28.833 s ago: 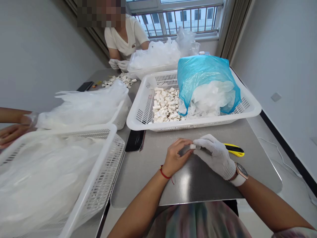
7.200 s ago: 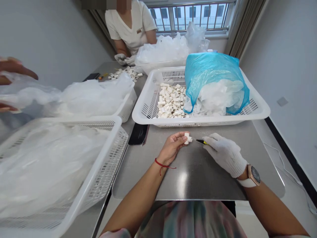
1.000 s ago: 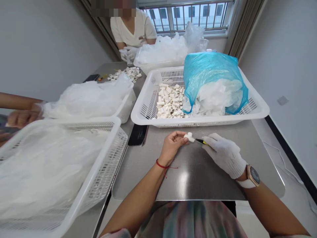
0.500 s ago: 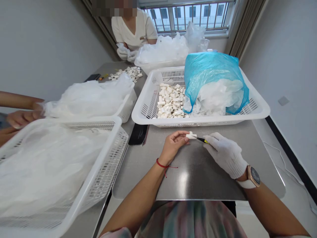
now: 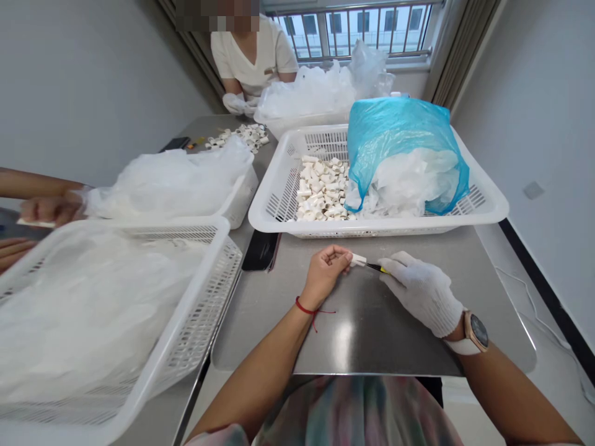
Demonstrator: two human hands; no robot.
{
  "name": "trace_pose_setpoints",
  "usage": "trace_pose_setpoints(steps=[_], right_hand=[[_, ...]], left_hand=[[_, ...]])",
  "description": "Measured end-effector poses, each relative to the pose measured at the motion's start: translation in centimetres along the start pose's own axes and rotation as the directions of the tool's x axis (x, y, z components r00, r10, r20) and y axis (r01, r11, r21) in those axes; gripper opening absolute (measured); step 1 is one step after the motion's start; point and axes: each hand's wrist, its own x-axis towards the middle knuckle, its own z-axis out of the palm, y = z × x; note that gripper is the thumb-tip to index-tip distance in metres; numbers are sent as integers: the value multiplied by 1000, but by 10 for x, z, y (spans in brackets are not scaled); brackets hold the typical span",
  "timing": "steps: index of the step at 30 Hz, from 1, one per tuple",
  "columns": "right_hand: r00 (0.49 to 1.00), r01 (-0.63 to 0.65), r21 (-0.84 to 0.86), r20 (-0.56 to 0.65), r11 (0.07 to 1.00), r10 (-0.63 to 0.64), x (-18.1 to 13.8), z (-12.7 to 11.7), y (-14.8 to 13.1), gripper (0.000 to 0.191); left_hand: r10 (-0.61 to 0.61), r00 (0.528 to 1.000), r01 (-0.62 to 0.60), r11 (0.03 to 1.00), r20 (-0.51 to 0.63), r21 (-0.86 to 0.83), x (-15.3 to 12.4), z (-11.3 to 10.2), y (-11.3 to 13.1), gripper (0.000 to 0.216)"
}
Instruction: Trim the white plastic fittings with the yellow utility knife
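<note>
Fitting (image 5: pixel 359 260) pinched in left hand (image 5: pixel 326 271), knife (image 5: pixel 374 267) clasped in right hand (image 5: pixel 416 286), tip beside it; work there apparently unfinished, status of loose fittings (image 5: pixel 320 191) in basket (image 5: pixel 372 227) unclear.

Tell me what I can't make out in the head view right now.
All in the head view:
Knife handle: mostly covered by the right grip.
White pipe piece, left end: hidden by the left grip.
Contact between knife and pipe piece: too small to tell.
Phone, far end: hidden by the large basket.
Nearest basket: cut off by the left edge.
</note>
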Motion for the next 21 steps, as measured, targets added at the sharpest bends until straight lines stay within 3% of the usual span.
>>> trace_pose_setpoints(steps=[9,15,21], right_hand=[[999,-6,-23,-45,1000,5,-1,1,1,26],[998,58,-35,13,998,-57,-1,3,-4,27],[999,41,-48,-15,998,-41,-1,5,-3,27]], left_hand=[[9,1000,-9,999,6,48,-1,0,3,24],[-36,999,35,999,-26,-20,1,1,0,27],[-91,996,90,994,-7,-60,0,2,0,30]])
